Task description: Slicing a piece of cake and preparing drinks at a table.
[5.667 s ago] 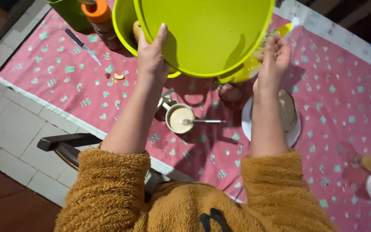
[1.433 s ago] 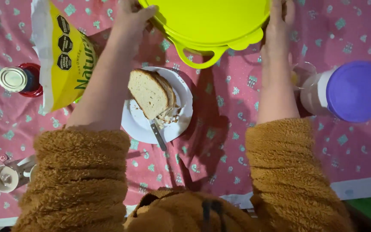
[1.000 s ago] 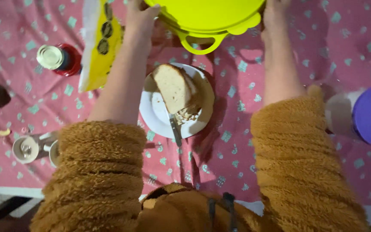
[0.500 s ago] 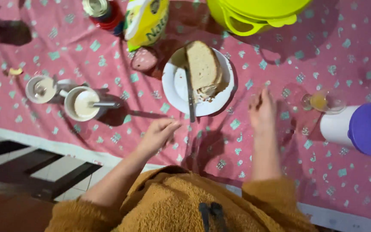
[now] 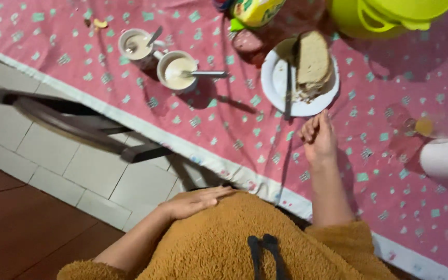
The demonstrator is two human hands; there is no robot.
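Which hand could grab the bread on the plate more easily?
Probably the right hand: it rests on the pink tablecloth just below the white plate holding the bread slice. The left hand lies flat on the fuzzy sweater, off the table.

Pot (image 5: 390, 15): top cut off by upper edge.
Yellow bag (image 5: 255, 9): only bottom in frame.
White jar (image 5: 444, 158): purple lid cut by right edge.
Knife (image 5: 288, 85): blade end blurred against plate (image 5: 278, 98).

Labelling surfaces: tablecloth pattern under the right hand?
Pink tablecloth with small pale-green motifs, clearest in the head view.
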